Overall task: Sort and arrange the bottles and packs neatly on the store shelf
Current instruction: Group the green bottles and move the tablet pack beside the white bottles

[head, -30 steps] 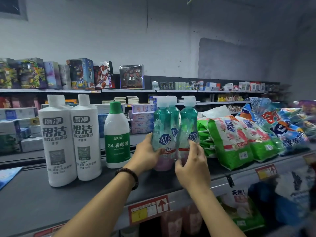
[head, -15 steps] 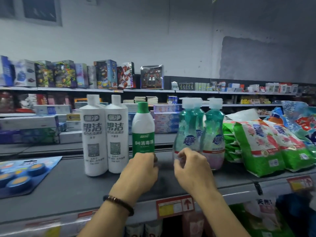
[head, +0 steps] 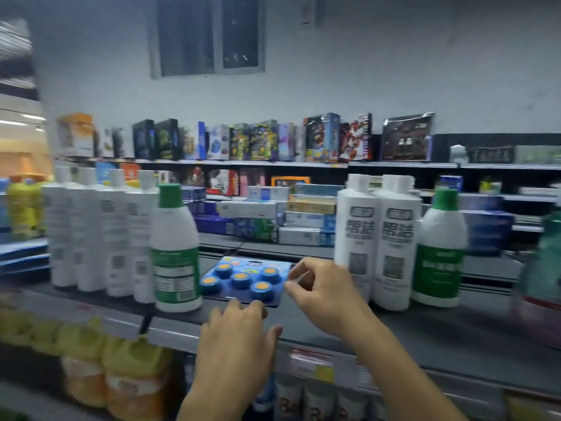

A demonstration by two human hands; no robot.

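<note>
Shelf [head: 425, 326], bottles [head: 394, 238] either side, pack [head: 243, 279] flat in the gap between.
Right hand [head: 324, 293] pinches the pack's right edge; left hand [head: 233, 344], fingers loosely spread, touches its near edge. Best lift it level, clear of the bottles.

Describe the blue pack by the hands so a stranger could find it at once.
Find the grey shelf lined with white bottles. In the gap between the left green-capped bottle and two tall white bottles lies the blue pack. It alone lies flat: a card of five round blue pucks with yellow tops.
</note>
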